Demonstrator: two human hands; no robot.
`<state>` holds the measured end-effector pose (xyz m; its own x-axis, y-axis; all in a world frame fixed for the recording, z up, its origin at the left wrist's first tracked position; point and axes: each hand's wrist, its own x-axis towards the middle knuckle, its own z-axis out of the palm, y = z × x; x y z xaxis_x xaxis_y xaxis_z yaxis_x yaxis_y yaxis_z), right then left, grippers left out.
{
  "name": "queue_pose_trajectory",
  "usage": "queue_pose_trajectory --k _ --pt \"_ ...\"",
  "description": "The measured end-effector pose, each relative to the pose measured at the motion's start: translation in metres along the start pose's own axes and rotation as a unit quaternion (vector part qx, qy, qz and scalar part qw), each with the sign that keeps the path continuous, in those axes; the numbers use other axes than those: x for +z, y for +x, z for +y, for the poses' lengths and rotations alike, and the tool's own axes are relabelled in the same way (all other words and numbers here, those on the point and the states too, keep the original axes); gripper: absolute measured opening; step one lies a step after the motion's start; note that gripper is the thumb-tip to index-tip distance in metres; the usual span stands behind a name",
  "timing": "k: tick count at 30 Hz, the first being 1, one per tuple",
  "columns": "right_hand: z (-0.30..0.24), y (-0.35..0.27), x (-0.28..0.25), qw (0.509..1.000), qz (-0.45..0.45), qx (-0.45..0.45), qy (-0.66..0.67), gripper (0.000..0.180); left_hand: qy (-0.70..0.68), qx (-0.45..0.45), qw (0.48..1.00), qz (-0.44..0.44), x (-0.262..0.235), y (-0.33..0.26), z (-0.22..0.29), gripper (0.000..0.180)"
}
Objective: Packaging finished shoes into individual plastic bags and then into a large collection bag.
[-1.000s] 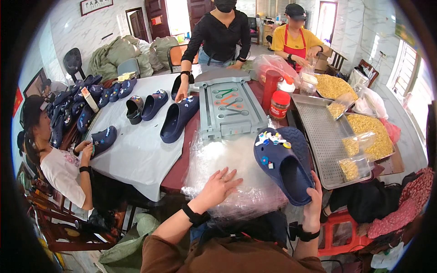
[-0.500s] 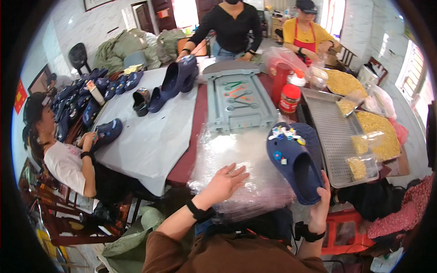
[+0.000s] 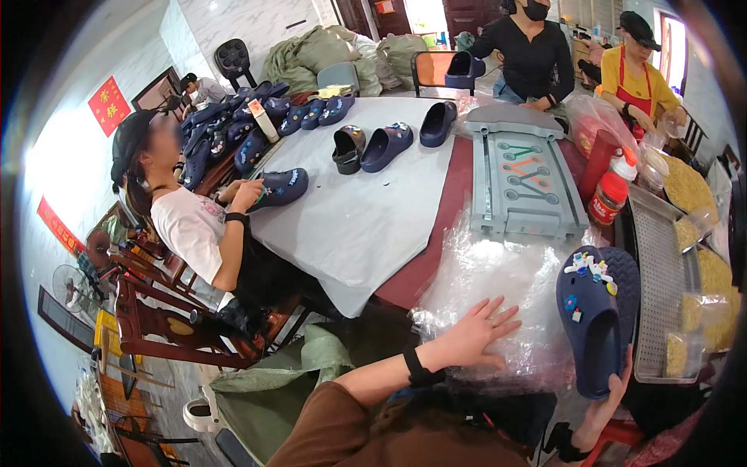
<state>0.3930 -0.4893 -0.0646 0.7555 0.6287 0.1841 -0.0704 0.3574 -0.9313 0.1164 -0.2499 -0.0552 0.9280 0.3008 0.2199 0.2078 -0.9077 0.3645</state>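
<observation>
We see the left hand (image 3: 476,336) lying flat with fingers spread on a pile of clear plastic bags (image 3: 498,280) at the near edge of the surface (image 3: 366,218). The right hand (image 3: 603,409) grips the heel end of a navy clog (image 3: 597,315) from below — only the fingertips and wrist show, so we cannot tell just how the fingers close. The clog lies sole down just right of the bags, its toe dotted with small coloured charms (image 3: 589,268).

Beyond the bags sits a grey moulded tray (image 3: 525,183) with coloured tool shapes, and beside it a red bottle with a white cap (image 3: 611,194). To the right runs a metal tray (image 3: 661,288) with bags of yellow pieces. Further back on the pale cloth stand more navy clogs (image 3: 385,144). At the left a seated person in a white shirt (image 3: 191,226) holds another clog — two more people stand at the far end.
</observation>
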Motion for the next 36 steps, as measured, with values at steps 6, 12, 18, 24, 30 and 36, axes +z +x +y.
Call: queue_pose_trajectory --k 6,12,18,24,30,36 --pt "-0.006 -0.001 0.009 0.999 0.02 0.015 -0.024 0.089 0.009 -0.001 1.0 0.005 0.005 0.002 -0.001 0.092" --pt "-0.007 -0.004 0.006 1.0 0.016 0.009 0.001 0.08 0.024 0.005 1.0 -0.016 0.011 0.0 -0.011 0.085" --pt "-0.002 -0.005 -0.009 0.999 -0.004 0.014 0.038 0.076 0.061 0.019 0.993 -0.095 -0.025 0.004 0.01 0.091" --pt "-0.016 -0.007 0.023 1.0 0.0 0.001 0.028 0.074 -0.027 0.068 0.975 -0.209 -0.071 -0.019 0.054 0.101" --pt "-0.019 -0.007 0.023 0.995 0.027 0.024 0.096 0.078 -0.139 0.081 0.966 -0.204 -0.11 -0.004 0.051 0.097" --pt "-0.021 -0.01 0.025 0.993 0.036 0.029 0.106 0.078 0.011 0.081 0.994 -0.068 -0.065 0.044 0.013 0.098"
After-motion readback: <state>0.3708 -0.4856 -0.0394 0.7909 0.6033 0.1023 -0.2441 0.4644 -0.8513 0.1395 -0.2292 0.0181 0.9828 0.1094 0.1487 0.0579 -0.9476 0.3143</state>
